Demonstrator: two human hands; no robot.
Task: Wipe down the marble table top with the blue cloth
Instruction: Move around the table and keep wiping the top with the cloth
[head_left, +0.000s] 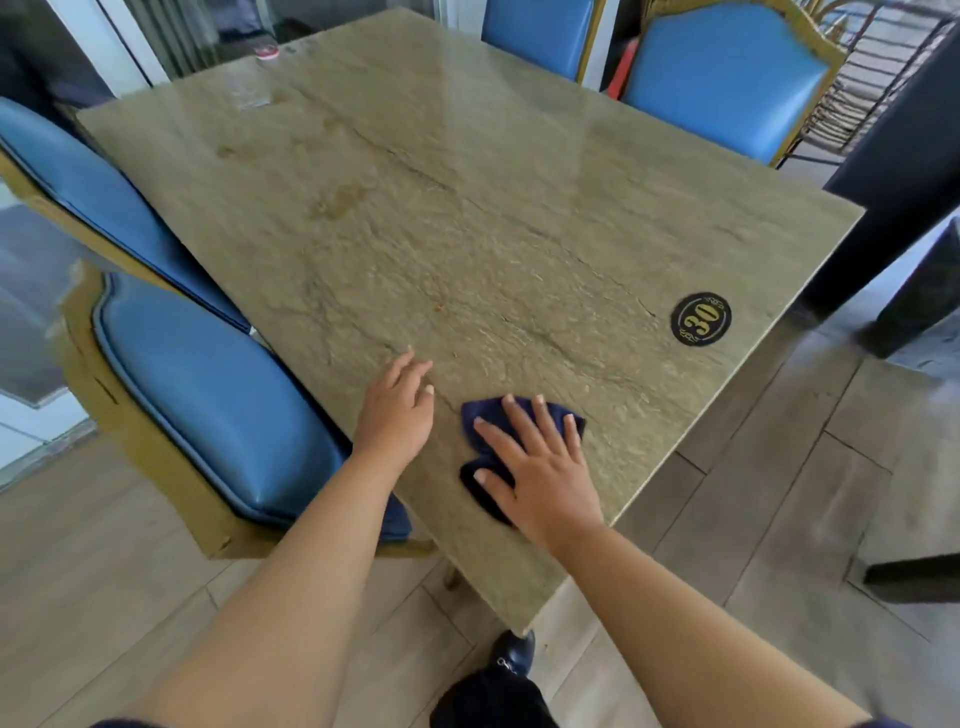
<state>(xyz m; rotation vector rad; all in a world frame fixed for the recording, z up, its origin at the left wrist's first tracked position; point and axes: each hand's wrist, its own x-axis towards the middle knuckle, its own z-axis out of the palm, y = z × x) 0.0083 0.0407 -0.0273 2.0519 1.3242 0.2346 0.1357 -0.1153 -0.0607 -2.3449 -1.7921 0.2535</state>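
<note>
The marble table top (467, 208) is a glossy rectangular slab, greenish-tan with dark veins and a few dull smudges. Near its closest corner the right hand (540, 467) lies flat on the blue cloth (480, 415), fingers spread wide and pressing the crumpled dark fabric against the stone. Just left of the cloth, the left hand (397, 410) rests on bare marble, fingers loosely extended and holding nothing. A round black badge (701, 318) marked 30 in gold sits on the slab right of the cloth. Blue padded chairs (208, 395) with gold frames line the table's left edge
</note>
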